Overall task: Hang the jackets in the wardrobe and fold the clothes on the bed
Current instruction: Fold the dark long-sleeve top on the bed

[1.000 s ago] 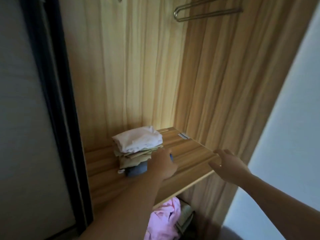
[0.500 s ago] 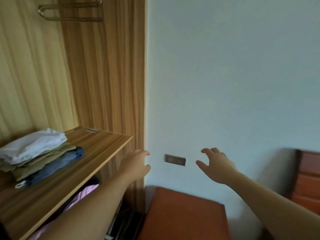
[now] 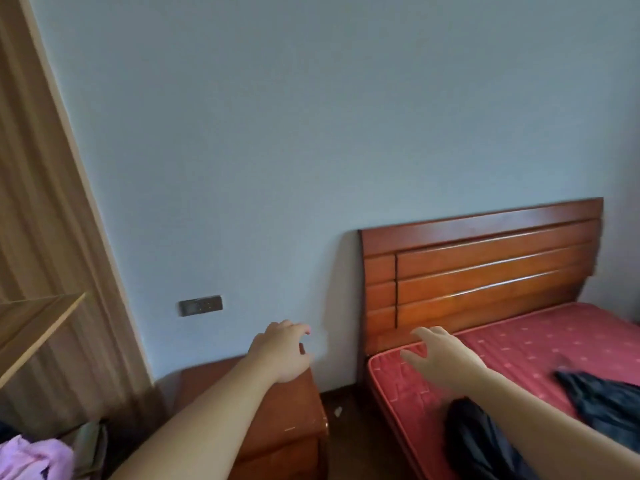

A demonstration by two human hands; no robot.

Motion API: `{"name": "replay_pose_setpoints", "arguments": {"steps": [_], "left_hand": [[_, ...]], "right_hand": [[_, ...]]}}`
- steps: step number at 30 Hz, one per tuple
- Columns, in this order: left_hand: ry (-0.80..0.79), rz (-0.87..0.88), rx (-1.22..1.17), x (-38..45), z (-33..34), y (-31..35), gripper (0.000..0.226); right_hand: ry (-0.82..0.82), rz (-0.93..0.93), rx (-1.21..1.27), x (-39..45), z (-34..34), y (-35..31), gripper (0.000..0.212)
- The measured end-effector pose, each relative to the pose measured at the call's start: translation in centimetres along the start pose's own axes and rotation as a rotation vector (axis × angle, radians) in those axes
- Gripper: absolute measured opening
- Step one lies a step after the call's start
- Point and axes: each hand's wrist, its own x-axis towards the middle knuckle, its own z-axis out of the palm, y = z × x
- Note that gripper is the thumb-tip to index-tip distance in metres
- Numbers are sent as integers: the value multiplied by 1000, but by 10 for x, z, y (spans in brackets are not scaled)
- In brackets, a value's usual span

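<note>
View has swung from wardrobe [image 3: 52, 237] shelf w/ folded stack to bed [image 3: 519, 341]. Left hand [image 3: 280, 351] & right hand [image 3: 440, 355] empty, fingers loosely spread. Dark clothes [image 3: 602, 400] on mattress, prob. next.

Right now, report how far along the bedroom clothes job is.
Done: nothing finished shows in this view; the wardrobe shelf edge is bare. In hand: nothing; the left hand and right hand are empty, reaching toward the bed. Left: two dark garments lie unfolded on the mattress, and pink clothing sits low in the wardrobe.
</note>
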Motion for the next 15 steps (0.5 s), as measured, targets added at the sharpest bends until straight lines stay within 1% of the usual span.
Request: {"name": "replay_pose_setpoints", "arguments": {"steps": [5,8,11,15], "left_hand": [[-32,182,-95,-14,35,63,56],[-83,248,-162,-35,59,92,55],[-142,307,-159,-58,78,120,55],[-205,385,-132,-83,91,166,54]], "right_hand": [[94,219,-26,-79,-12,57,65],[73,331,-44,-128,-12,80,65],[66,414,-54,-175,-15,100,63],[128,493,-38,-234,-24,130,56]]}}
